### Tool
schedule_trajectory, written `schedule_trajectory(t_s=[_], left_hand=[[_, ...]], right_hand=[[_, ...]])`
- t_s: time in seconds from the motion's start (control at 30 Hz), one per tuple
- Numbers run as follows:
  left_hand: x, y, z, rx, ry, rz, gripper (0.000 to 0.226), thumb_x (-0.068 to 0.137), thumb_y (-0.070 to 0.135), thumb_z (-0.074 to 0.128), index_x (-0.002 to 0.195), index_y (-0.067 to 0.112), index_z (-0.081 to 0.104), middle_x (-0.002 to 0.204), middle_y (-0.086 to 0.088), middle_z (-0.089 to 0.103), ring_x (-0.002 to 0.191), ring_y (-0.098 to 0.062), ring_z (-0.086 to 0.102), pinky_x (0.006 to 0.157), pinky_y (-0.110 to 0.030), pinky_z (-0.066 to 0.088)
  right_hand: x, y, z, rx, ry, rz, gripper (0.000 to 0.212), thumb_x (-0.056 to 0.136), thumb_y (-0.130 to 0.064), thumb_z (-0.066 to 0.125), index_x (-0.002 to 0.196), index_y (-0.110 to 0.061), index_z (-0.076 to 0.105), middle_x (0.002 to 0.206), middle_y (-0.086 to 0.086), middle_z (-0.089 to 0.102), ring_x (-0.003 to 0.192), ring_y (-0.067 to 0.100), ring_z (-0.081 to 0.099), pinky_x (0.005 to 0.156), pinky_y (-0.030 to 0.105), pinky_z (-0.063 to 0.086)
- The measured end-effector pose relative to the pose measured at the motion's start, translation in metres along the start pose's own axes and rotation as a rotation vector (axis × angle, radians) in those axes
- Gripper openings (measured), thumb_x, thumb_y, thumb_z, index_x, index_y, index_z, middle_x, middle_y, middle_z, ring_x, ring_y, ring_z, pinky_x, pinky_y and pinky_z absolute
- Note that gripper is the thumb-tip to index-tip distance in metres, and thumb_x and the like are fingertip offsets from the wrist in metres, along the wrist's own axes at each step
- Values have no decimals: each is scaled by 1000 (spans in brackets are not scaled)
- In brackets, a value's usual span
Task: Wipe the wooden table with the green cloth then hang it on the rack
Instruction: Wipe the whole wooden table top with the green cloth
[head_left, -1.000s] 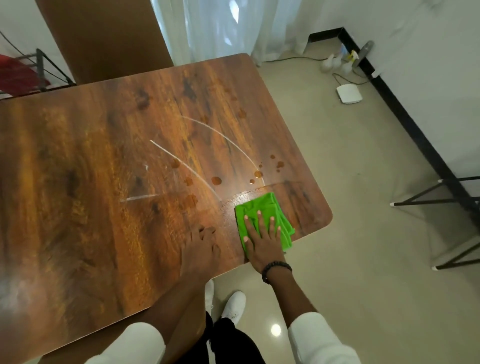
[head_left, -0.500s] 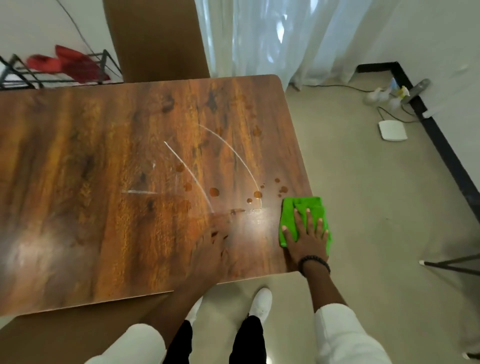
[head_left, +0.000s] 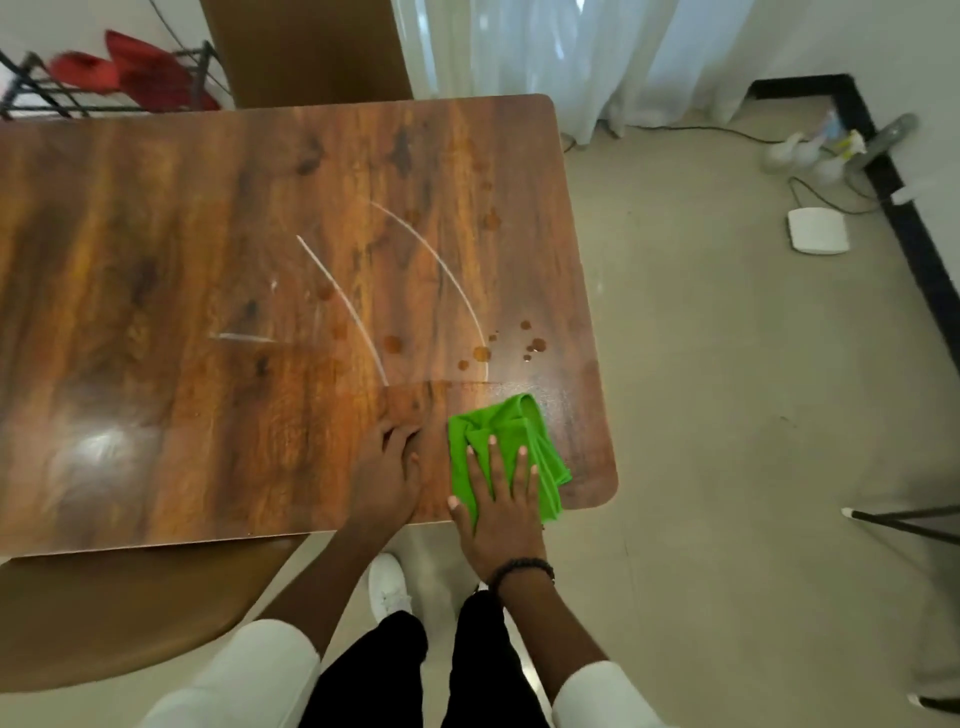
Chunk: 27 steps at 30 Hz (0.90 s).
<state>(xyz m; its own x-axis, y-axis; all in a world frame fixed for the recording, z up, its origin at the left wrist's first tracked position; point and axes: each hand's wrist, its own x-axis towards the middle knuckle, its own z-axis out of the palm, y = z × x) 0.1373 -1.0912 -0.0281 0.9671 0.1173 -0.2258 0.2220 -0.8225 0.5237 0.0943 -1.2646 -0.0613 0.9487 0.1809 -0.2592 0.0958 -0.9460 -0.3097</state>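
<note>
Right hand (head_left: 498, 512) lay flat, fingers spread, pressing down; left hand (head_left: 387, 475) rested flat alongside, arms extended forward.

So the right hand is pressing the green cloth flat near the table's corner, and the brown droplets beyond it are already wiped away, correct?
Not quite. The head view shows the right hand pressing the folded green cloth flat near the corner of the wooden table, but the brown droplets are not wiped away; they sit on the wood just beyond the cloth.
</note>
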Motion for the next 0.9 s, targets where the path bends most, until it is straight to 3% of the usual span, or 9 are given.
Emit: schedule_trajectory(t_s=[0.1, 0.33, 0.47, 0.6, 0.77, 0.9], left_hand=[[-3, -18, -14, -47, 79, -75, 33, 88, 9, 51, 118, 16, 61, 117, -10, 58, 103, -27, 56, 83, -29, 39], [-29, -90, -51, -75, 223, -356, 24, 90, 5, 56, 112, 9, 62, 110, -17, 58, 101, -33, 55, 87, -39, 41], [-33, -106, -58, -115, 215, -361, 21, 89, 4, 56, 107, 9, 64, 107, -14, 59, 100, -31, 55, 87, -40, 42], [-30, -93, -53, -54, 129, -231, 29, 89, 25, 47, 113, 17, 61, 109, -7, 60, 97, -25, 57, 81, -36, 45], [-32, -72, -44, -14, 28, -159, 38, 83, 14, 54, 121, 16, 59, 119, -11, 52, 105, -30, 54, 87, -41, 47], [-45, -53, -28, 20, -31, -130, 41, 85, 16, 54, 126, 23, 55, 127, -3, 45, 113, -23, 48, 95, -46, 47]], right_hand=[[-11, -29, 13, -45, -65, -122, 68, 96, -56, 36, 155, -27, 18, 164, 4, 8, 148, 40, 4, 115, 54, 7], [8, -98, 25, -65, -163, -341, 64, 98, -53, 33, 155, -28, 19, 164, 1, 7, 148, 41, 6, 114, 55, 8], [16, -115, 29, -25, -145, -323, 60, 100, -54, 31, 155, -33, 17, 164, -2, 7, 149, 37, 4, 116, 54, 6], [25, -98, 21, -7, -140, -363, 57, 99, -56, 34, 152, -37, 25, 162, -7, 18, 149, 31, 14, 116, 50, 12], [31, -46, -1, -30, -105, -173, 58, 99, -60, 29, 152, -45, 15, 162, -13, 8, 150, 22, -3, 120, 46, 1], [30, 26, -27, -49, -81, 40, 59, 97, -62, 21, 152, -47, 5, 162, -14, -1, 150, 22, -9, 121, 44, -5]])
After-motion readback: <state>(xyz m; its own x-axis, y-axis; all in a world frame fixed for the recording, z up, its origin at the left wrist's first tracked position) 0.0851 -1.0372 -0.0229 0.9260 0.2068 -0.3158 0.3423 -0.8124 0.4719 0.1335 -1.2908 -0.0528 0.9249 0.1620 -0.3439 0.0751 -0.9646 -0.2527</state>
